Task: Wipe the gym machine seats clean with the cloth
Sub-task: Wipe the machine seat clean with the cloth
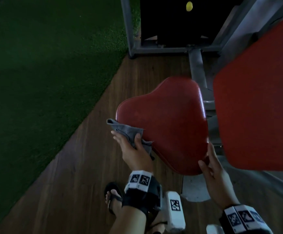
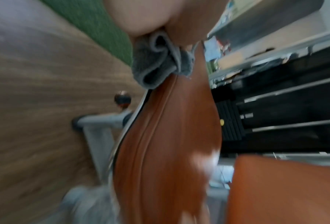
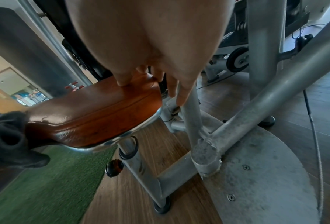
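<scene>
The red padded seat (image 1: 164, 124) stands mid-view on a grey post. My left hand (image 1: 129, 144) pinches a grey cloth (image 1: 125, 132) between thumb and fingers against the seat's near left edge. The left wrist view, blurred, shows the bunched cloth (image 2: 160, 63) under my palm at the seat (image 2: 169, 136) rim. My right hand (image 1: 209, 159) rests on the near right corner. In the right wrist view its thumb (image 3: 122, 82) touches the seat (image 3: 95, 115) top and the straight fingers (image 3: 179, 94) hang beside the edge. The cloth (image 3: 7, 136) shows dark at the left.
A red back pad (image 1: 258, 107) rises close on the right. The grey machine frame (image 1: 197, 66) and a weight stack with a yellow pin (image 1: 189, 6) lie beyond. Green turf (image 1: 44, 65) borders the wooden floor (image 1: 86, 183). A black knob (image 3: 114, 168) and a metal base plate (image 3: 256, 174) sit under the seat.
</scene>
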Tool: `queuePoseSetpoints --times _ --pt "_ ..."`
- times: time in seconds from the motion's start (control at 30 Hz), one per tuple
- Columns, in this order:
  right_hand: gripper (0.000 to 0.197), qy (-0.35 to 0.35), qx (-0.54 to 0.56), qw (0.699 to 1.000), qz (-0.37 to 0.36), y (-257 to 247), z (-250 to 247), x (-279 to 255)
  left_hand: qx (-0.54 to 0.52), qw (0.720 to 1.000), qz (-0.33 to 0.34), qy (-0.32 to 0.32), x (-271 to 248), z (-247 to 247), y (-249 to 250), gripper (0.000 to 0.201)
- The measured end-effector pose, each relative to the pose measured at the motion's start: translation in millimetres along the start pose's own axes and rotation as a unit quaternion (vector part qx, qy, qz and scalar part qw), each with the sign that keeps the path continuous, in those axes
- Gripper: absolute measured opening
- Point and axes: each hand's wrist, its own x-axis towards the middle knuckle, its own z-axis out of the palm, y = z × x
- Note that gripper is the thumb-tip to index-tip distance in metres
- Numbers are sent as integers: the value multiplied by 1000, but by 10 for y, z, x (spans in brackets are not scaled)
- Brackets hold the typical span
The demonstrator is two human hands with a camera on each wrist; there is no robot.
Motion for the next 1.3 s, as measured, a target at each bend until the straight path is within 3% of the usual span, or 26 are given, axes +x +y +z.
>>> queuePoseSetpoints --times 0.27,0.4,0.6,0.7,0.93,1.13,1.3 --pt "71 1 12 1000 14 73 3 -12 19 1000 2 15 102 -1 36 77" --pt "68 0 24 1000 9 93 -48 -15 33 999 4 18 -196 148 -2 78" --pt "63 3 15 999 33 103 -101 -122 14 997 1 -75 -833 386 -236 79" --pt "62 9 8 999 49 96 -88 -145 5 997 6 -79 -745 341 -252 78" --pt "61 15 20 998 52 190 -70 -127 4 1000 -4 25 -363 331 -65 79" --pt "62 11 -1 998 54 237 -82 -103 -3 999 15 -45 -824 397 -248 76" --pt "64 10 -2 999 48 280 -96 -98 14 998 30 -53 -609 328 -133 79"
